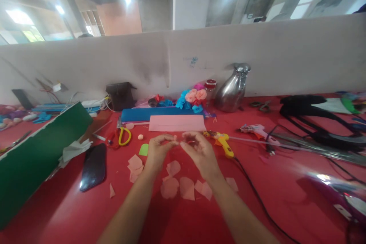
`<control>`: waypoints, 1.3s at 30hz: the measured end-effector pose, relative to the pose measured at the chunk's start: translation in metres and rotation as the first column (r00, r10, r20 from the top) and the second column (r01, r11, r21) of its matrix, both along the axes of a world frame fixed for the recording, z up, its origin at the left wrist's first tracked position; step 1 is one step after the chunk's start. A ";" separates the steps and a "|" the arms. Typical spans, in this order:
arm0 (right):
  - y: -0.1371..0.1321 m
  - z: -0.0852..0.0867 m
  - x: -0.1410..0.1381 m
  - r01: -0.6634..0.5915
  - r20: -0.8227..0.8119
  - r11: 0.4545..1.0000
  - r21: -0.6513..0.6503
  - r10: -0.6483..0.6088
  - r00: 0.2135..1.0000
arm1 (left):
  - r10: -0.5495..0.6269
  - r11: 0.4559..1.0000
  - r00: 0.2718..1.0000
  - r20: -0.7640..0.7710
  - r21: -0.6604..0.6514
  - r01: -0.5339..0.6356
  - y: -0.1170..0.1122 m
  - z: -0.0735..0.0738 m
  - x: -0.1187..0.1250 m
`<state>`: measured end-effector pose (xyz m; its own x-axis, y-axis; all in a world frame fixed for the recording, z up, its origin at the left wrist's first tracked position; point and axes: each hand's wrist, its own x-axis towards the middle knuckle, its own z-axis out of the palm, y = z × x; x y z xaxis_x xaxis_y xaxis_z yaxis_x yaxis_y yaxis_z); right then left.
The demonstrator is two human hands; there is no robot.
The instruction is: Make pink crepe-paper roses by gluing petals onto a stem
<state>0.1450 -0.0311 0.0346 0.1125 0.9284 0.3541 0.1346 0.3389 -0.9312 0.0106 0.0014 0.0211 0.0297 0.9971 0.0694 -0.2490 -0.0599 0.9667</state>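
Observation:
My left hand (160, 152) pinches a small piece of pink paper (175, 137) between thumb and forefinger. Close to it on the right, my right hand (203, 156) has its fingers curved. A small gap shows between its thumb and forefinger tips, and I see nothing in them. Below the hands lie rounded pink paper petals (169, 187), some overlapping. More petals (135, 164) are piled left of my left wrist. A light-green paper piece (143, 150) lies beside my left hand. Beyond the hands rests a folded pink paper strip (177, 123).
A yellow glue gun (224, 143) with a black cord lies right of my right hand; a pink glue gun (257, 131) is farther right. Scissors (124, 136), a phone (93, 167) and a green board (42, 160) lie left. Paper flowers (196, 97) and a metal jug (233, 89) stand behind.

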 end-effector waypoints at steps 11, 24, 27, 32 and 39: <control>-0.001 0.006 0.000 -0.012 0.212 0.980 0.201 -0.032 0.977 | -0.065 0.989 0.977 -0.205 0.118 0.091 0.000 0.001 -0.002; -0.002 0.006 0.006 0.004 0.320 0.973 0.231 -0.080 0.944 | -0.088 0.989 0.974 -0.207 0.097 0.110 0.000 0.005 -0.004; -0.002 0.007 0.007 -0.043 0.325 0.975 0.216 -0.030 0.945 | -0.072 0.988 0.968 -0.241 0.117 0.103 0.000 0.005 -0.006; -0.001 0.008 0.005 -0.079 0.226 0.981 0.177 0.038 0.973 | -0.039 0.992 0.969 -0.246 0.109 0.068 0.001 0.002 -0.005; -0.001 0.001 -0.003 -0.047 0.161 0.995 0.090 0.032 0.986 | -0.063 0.990 0.982 -0.179 0.115 0.084 0.002 0.000 -0.003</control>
